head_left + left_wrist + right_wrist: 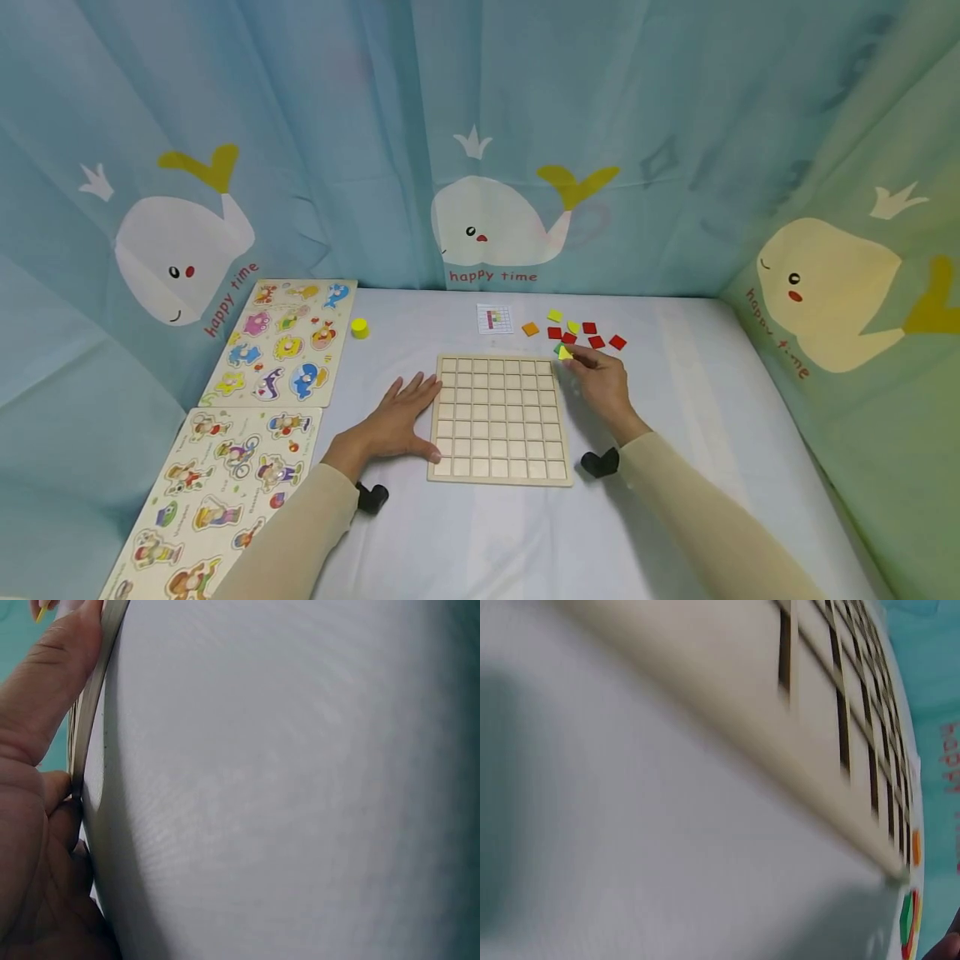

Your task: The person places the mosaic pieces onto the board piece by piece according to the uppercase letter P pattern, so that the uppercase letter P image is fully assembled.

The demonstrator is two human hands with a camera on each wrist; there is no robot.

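Observation:
A wooden grid board (498,481) lies flat on the white table. My left hand (393,421) spreads along its left edge, thumb and fingers touching the frame. From the left wrist, that thumb (56,671) shows against the board's side. Just off the board's far right corner, my right hand (602,385) pinches a small yellow tile (565,353) between thumb and fingers. A green tile (558,347) shows right behind it; I cannot tell whether it is held too. Only a bit of the right hand (946,946) enters the right wrist view.
Loose red tiles (596,342), yellow tiles (555,316) and an orange tile (530,329) lie beyond the board. A small printed grid card (504,325) is beside them. Farther left stand a yellow cylinder (360,328) and two picture puzzle boards (330,392). Curtains surround the table.

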